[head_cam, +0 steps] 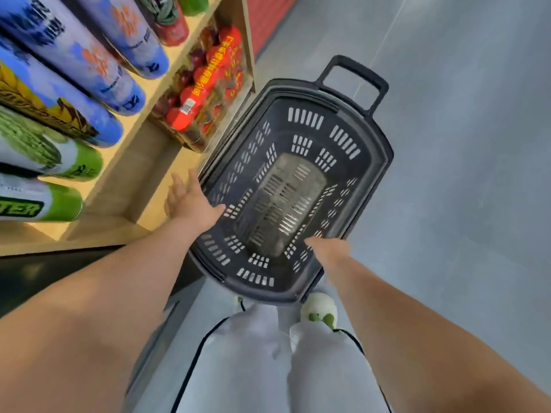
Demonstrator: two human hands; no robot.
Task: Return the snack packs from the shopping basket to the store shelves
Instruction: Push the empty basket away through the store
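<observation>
The black shopping basket (371,144) stands on the grey floor (465,180) against the wooden shelves (140,165), just beside the red snack packs (208,84) on the low shelf. The left hand (190,201) hovers at its left rim, fingers spread and loose. The right hand (328,248) is over the near corner, too blurred to tell how its fingers lie.

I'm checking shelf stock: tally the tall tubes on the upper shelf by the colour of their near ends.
Blue-ended tubes: 3
Green-ended tubes: 3
Red-ended tube: 1
Total: 7
</observation>
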